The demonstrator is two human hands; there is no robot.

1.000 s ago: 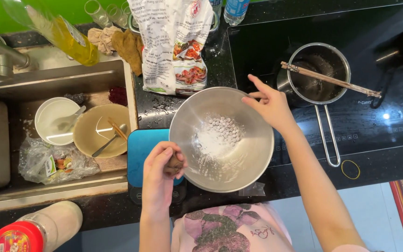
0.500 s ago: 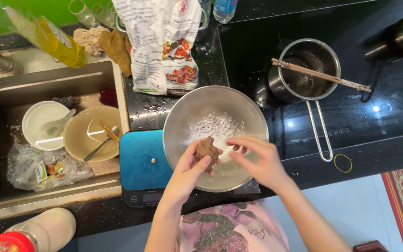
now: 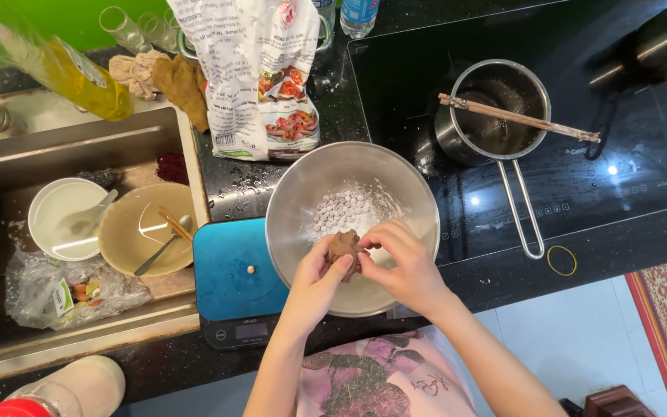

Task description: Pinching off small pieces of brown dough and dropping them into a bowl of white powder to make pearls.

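I see both hands together over the near side of a steel mixing bowl [image 3: 303, 193], pinching one brown lump of dough [image 3: 343, 249] between them: my left hand [image 3: 319, 282] grips it from below with fingers curled up around it, and my right hand [image 3: 399, 262] closes on it from the right, fingertips pressing into its top. The lump sits above the bowl's near rim, not resting on the bottom. Further back in the bowl lies a patch of small white pearls [image 3: 349, 210] dusted with white powder. The bowl stands on a blue kitchen scale [image 3: 229, 270] at the counter's front edge. Just behind it lies a printed plastic bag [image 3: 252, 77]. To the right, on the black cooktop [image 3: 642, 170], stands a steel saucepan [image 3: 496, 116] with wooden chopsticks [image 3: 519, 118] laid across its rim. To the left, the sink [image 3: 79, 147] holds a white bowl [image 3: 59, 216] and a tan bowl [image 3: 144, 232].
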